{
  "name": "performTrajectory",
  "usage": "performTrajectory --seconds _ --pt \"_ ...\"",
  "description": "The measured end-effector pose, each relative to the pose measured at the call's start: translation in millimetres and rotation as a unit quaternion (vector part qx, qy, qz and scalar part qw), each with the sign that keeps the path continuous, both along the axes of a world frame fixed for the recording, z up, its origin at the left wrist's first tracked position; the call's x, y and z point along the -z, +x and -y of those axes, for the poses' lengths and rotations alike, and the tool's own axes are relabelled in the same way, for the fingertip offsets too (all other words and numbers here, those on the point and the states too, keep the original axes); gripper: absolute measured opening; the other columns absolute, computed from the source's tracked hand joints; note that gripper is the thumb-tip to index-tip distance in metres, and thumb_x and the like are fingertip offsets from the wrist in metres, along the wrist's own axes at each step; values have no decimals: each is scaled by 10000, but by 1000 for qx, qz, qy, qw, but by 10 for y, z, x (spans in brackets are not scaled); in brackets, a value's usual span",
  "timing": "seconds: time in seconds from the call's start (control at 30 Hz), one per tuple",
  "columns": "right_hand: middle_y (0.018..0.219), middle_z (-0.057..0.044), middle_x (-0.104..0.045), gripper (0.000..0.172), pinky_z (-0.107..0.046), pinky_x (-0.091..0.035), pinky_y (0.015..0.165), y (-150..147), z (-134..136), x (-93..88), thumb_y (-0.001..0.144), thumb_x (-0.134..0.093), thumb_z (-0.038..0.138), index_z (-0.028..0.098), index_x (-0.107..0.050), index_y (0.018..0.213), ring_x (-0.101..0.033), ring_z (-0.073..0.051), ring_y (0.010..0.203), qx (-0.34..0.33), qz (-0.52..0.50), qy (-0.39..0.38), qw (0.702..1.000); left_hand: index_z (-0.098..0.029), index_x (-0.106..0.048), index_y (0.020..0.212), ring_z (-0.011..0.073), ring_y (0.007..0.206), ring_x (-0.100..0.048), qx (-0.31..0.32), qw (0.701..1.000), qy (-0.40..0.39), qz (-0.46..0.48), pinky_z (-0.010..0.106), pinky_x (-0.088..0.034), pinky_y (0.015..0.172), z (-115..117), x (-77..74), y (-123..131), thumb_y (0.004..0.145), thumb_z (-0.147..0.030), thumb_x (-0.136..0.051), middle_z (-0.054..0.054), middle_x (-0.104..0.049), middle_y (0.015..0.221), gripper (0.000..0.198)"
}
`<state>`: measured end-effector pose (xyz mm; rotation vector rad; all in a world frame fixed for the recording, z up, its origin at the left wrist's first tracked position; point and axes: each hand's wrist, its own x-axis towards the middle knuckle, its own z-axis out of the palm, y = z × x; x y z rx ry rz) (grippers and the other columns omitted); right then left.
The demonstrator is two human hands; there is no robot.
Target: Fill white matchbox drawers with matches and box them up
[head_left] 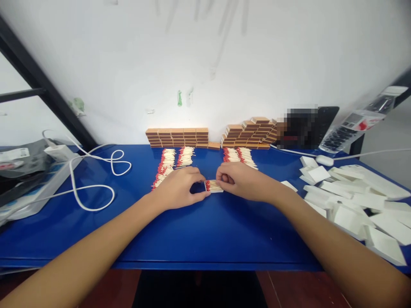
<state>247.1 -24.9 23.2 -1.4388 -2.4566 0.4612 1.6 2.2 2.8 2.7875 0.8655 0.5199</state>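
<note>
A small white matchbox tray (217, 191) lies on the blue table, filled with red-headed matches (212, 185). My left hand (181, 186) holds the tray's left end between thumb and fingers. At the tray's right end, my right hand (233, 179) is closed in a pinch over the matches; its fingertips hide whatever is between them. Behind my left hand lie rows of loose matches (167, 159), partly covered by it. Two more match rows (239, 156) lie beyond my right hand.
Stacked matchboxes (176, 137) line the wall, with a stepped stack (247, 132) to their right. White empty trays (349, 196) pile up at right, near a plastic bottle (359, 119) and a phone (327, 124). A white cable (93, 209) loops at left.
</note>
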Motion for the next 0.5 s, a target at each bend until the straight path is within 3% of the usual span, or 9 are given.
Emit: performTrajectory --seconds 0.27,0.5 --pt "846 -31 -626 161 -298 -390 682 3 30 -45 995 -574 273 221 -724 1016 -559 -183 774 -53 -39 13 998 -190 -771 1074 238 938 -697 2 1000 6 -7 367 -542 846 -8 3 -4 984 -442 -708 76 -731 1008 274" --pt "876 -45 -637 157 -301 -417 702 -9 20 -16 991 -580 253 217 -732 978 -576 -185 795 -49 -53 30 997 -197 -772 1074 244 952 -696 0 1000 9 -12 369 -542 857 -4 -2 4 982 -433 -709 74 -731 1001 261"
